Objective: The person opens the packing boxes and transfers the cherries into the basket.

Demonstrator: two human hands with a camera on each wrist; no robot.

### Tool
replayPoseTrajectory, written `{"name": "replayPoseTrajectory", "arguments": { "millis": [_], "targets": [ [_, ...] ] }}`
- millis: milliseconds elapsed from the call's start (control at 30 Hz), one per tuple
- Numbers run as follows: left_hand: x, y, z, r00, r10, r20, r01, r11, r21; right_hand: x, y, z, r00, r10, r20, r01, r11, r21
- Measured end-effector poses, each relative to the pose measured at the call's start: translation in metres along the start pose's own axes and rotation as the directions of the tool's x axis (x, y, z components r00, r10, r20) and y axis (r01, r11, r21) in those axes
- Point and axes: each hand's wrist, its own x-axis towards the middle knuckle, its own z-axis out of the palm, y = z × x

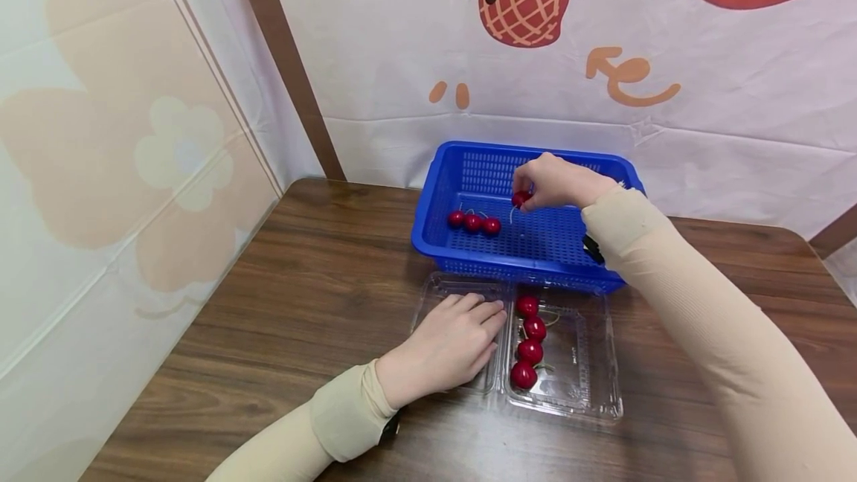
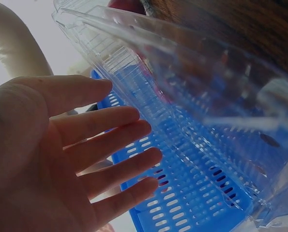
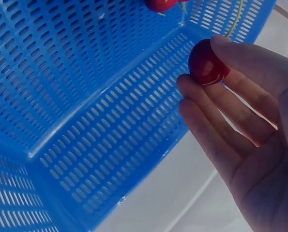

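Observation:
Over the blue basket (image 1: 428, 233), my right hand (image 1: 554, 181) pinches a red cherry (image 3: 206, 63) between thumb and fingers, its thin stem showing. Three more cherries (image 1: 473, 224) lie in a row on the basket floor, left of that hand. My left hand (image 1: 450, 344) rests palm down on the left half of a clear plastic clamshell box (image 1: 596, 393), fingers extended. In the left wrist view its fingers (image 2: 119, 137) look straight and hold nothing. Several cherries (image 1: 530, 352) stand in a column along the left side of the box's right half.
The box lies opened flat on the wooden table (image 1: 281, 311), directly in front of the basket. Behind the basket hangs a printed white cloth (image 1: 382, 43). Another pale cloth with a flower print (image 1: 100, 169) borders the table on the left.

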Motion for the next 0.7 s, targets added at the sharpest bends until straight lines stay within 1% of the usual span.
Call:
{"name": "replayPoseTrajectory", "arguments": {
  "millis": [167, 300, 500, 700],
  "targets": [
    [0.000, 0.001, 0.000, 1.000, -0.004, 0.012, 0.004, 1.000, 0.003, 0.004, 0.003, 0.003, 1.000, 0.014, 0.007, -0.014, 1.000, 0.008],
    [0.000, 0.001, -0.001, 1.000, -0.006, 0.017, 0.006, 1.000, 0.007, 0.007, 0.005, 0.006, 1.000, 0.001, 0.008, -0.001, 1.000, 0.014],
    [0.001, 0.002, -0.002, 1.000, -0.007, 0.018, 0.007, 1.000, 0.005, 0.011, 0.006, 0.010, 1.000, 0.012, 0.023, -0.013, 0.999, 0.039],
    [0.001, 0.002, -0.003, 1.000, -0.005, 0.018, 0.005, 1.000, 0.002, 0.015, 0.003, 0.014, 0.999, 0.013, 0.042, -0.014, 1.000, 0.017]
  ]
}}
